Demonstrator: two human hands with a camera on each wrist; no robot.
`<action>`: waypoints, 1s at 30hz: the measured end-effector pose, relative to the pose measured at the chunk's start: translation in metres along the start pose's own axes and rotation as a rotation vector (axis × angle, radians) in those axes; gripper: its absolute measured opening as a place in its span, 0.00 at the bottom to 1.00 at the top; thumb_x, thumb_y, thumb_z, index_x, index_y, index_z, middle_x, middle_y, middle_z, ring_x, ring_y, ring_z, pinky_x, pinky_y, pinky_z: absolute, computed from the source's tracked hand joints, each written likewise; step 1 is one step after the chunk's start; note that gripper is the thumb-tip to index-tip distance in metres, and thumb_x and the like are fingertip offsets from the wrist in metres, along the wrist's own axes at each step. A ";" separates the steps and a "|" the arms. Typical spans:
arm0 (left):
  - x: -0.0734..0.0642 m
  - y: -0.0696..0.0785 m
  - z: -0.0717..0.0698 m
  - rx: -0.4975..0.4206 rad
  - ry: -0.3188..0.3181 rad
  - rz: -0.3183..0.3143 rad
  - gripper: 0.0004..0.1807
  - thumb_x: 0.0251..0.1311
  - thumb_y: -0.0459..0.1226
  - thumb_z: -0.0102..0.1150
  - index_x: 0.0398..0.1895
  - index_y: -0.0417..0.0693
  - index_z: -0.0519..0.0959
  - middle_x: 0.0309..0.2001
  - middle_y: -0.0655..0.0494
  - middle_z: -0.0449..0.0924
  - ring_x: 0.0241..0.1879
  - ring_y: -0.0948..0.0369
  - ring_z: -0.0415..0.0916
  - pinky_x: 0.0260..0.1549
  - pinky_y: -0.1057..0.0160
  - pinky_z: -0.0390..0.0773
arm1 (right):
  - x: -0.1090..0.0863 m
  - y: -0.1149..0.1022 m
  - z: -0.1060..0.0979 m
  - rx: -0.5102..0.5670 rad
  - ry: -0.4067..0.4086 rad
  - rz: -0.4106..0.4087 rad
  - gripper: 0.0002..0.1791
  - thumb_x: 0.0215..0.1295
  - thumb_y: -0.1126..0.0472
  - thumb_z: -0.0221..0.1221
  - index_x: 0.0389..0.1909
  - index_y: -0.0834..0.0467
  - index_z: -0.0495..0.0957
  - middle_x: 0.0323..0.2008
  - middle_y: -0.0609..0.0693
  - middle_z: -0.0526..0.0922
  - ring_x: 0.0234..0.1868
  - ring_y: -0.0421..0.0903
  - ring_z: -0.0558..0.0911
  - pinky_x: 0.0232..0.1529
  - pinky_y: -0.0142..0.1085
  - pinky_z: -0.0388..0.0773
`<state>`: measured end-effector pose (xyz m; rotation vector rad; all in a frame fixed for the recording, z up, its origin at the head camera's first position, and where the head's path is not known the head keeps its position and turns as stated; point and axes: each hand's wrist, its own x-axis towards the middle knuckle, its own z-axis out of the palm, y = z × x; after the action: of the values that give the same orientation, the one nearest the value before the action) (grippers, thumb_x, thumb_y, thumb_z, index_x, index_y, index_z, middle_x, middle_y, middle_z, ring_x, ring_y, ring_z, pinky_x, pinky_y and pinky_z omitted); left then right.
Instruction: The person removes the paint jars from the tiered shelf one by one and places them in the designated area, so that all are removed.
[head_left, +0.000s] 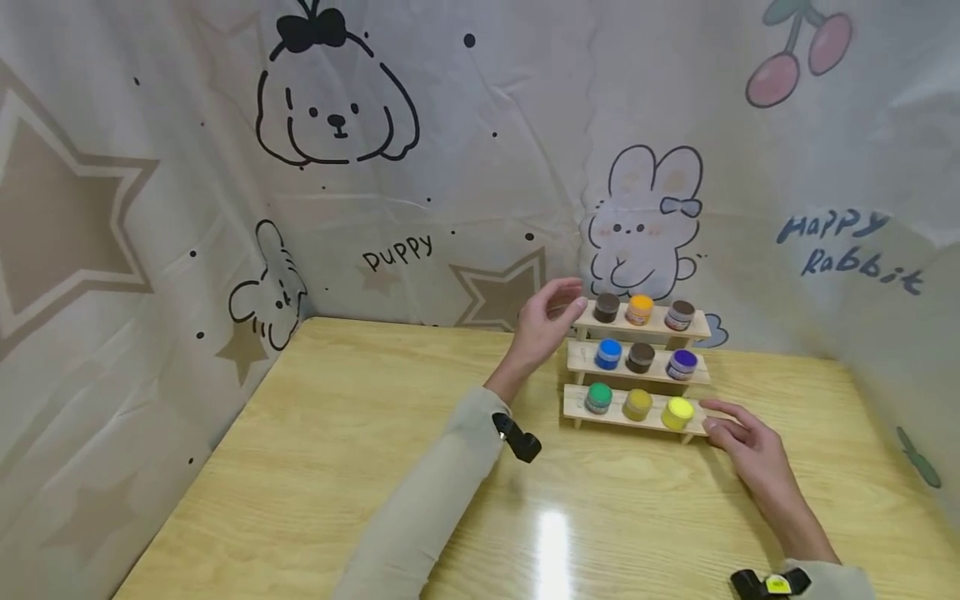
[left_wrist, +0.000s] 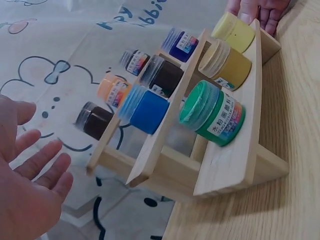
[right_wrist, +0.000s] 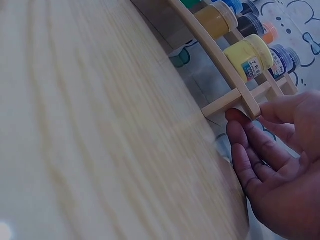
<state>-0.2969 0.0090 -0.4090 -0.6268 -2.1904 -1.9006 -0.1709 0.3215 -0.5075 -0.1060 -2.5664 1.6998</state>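
Observation:
A three-tier wooden display rack (head_left: 582, 403) stands at the right rear of the table, bearing small paint jars. Green (head_left: 599, 398), ochre (head_left: 637, 404) and yellow (head_left: 678, 412) jars line the lowest tier. Blue (head_left: 608, 354), dark brown (head_left: 641, 358) and purple (head_left: 682, 364) jars fill the middle one. On top, an orange jar (head_left: 640, 309) sits between two brown jars. My left hand (head_left: 546, 321) is beside the top tier's left end, its fingers loosely spread and apart from the rack in the left wrist view. My right hand (right_wrist: 280, 155) pinches the lowest tier's right end between thumb and finger.
A pale wood tabletop (head_left: 315, 450) extends to the left and front of the rack. Close behind the rack hangs a printed curtain (head_left: 480, 150) with cartoon animals and stars, which also closes off both sides.

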 end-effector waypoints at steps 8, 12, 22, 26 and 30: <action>0.010 -0.013 0.015 -0.001 -0.003 -0.067 0.25 0.69 0.39 0.65 0.66 0.40 0.75 0.63 0.43 0.78 0.65 0.49 0.73 0.67 0.50 0.71 | 0.002 0.003 0.003 0.019 -0.003 0.005 0.29 0.76 0.47 0.58 0.70 0.60 0.72 0.45 0.33 0.86 0.46 0.25 0.81 0.44 0.19 0.76; 0.013 -0.015 0.023 0.053 0.011 -0.094 0.24 0.66 0.39 0.68 0.64 0.41 0.78 0.61 0.48 0.80 0.64 0.52 0.74 0.65 0.54 0.73 | 0.001 0.001 0.003 0.005 0.008 0.028 0.30 0.75 0.46 0.59 0.70 0.60 0.72 0.47 0.37 0.87 0.45 0.26 0.81 0.44 0.19 0.76; 0.020 -0.016 0.038 0.193 0.016 -0.113 0.20 0.64 0.37 0.71 0.58 0.44 0.83 0.54 0.51 0.84 0.57 0.57 0.79 0.60 0.66 0.75 | -0.003 -0.001 0.001 -0.023 0.019 0.034 0.30 0.76 0.46 0.58 0.70 0.60 0.71 0.46 0.40 0.88 0.44 0.27 0.81 0.43 0.20 0.74; 0.022 -0.016 0.040 0.214 0.031 -0.095 0.18 0.64 0.37 0.70 0.57 0.44 0.84 0.54 0.51 0.85 0.55 0.58 0.81 0.58 0.67 0.76 | -0.001 -0.001 0.001 -0.036 0.028 0.016 0.29 0.77 0.46 0.58 0.70 0.60 0.72 0.46 0.40 0.88 0.44 0.26 0.81 0.43 0.19 0.74; 0.023 -0.017 0.040 0.233 0.044 -0.093 0.18 0.63 0.38 0.72 0.55 0.46 0.85 0.53 0.53 0.86 0.54 0.59 0.81 0.59 0.64 0.76 | -0.002 -0.001 0.001 -0.050 0.033 0.008 0.29 0.77 0.47 0.57 0.70 0.59 0.72 0.49 0.41 0.87 0.46 0.23 0.80 0.44 0.18 0.74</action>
<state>-0.3192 0.0511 -0.4219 -0.4461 -2.4028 -1.6463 -0.1693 0.3199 -0.5066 -0.1453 -2.5886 1.6230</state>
